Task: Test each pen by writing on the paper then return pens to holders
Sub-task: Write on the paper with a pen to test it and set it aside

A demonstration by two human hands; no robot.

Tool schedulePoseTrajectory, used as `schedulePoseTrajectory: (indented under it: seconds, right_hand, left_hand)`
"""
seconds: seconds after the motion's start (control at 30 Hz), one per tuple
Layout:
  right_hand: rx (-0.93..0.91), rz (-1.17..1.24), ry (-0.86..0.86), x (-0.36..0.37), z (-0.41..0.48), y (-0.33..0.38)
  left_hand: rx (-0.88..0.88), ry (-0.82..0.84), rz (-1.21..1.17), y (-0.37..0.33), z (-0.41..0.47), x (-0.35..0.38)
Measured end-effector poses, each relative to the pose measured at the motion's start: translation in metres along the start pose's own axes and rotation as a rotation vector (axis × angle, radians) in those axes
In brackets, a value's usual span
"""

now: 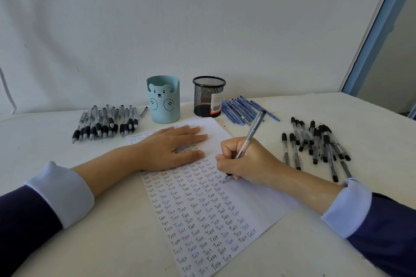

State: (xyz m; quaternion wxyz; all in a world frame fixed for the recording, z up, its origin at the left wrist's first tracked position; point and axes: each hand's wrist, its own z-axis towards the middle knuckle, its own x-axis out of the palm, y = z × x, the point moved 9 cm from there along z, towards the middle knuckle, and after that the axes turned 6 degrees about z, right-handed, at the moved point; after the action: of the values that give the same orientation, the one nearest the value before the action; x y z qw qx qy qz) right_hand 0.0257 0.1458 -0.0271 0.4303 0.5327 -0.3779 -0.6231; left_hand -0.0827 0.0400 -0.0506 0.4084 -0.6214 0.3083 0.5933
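A white sheet of paper (254, 204) lies in front of me, covered with rows of the handwritten word "Test". My right hand (247, 161) grips a clear pen with a black grip (253, 129), its tip touching the paper at the right end of a row. My left hand (171, 147) lies flat, fingers spread, pressing on the upper part of the sheet. Behind the paper stand two holders: a light blue bear cup (163, 100) and a black mesh cup (209, 96). Both look empty of pens.
Several black-grip pens lie in a pile at the back left (105, 122). Blue pens (242, 108) lie right of the mesh cup. More black-grip pens are scattered at the right (317, 144). A white wall rises close behind the table.
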Motion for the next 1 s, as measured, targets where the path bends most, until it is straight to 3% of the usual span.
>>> schedulePoseTrajectory:
  seconds: [0.53, 0.7, 1.0]
  right_hand:
    - [0.032, -0.013, 0.031, 0.003, -0.001, 0.000]
    - [0.019, 0.010, -0.015, -0.002, -0.001, 0.001]
    - [0.018, 0.027, 0.033, 0.002, 0.000, -0.001]
  left_hand:
    - [-0.001, -0.036, -0.028, 0.001, 0.001, -0.001]
    - [-0.139, -0.109, -0.047, 0.016, -0.001, -0.009]
    - [-0.138, -0.101, -0.031, 0.016, 0.000, -0.008]
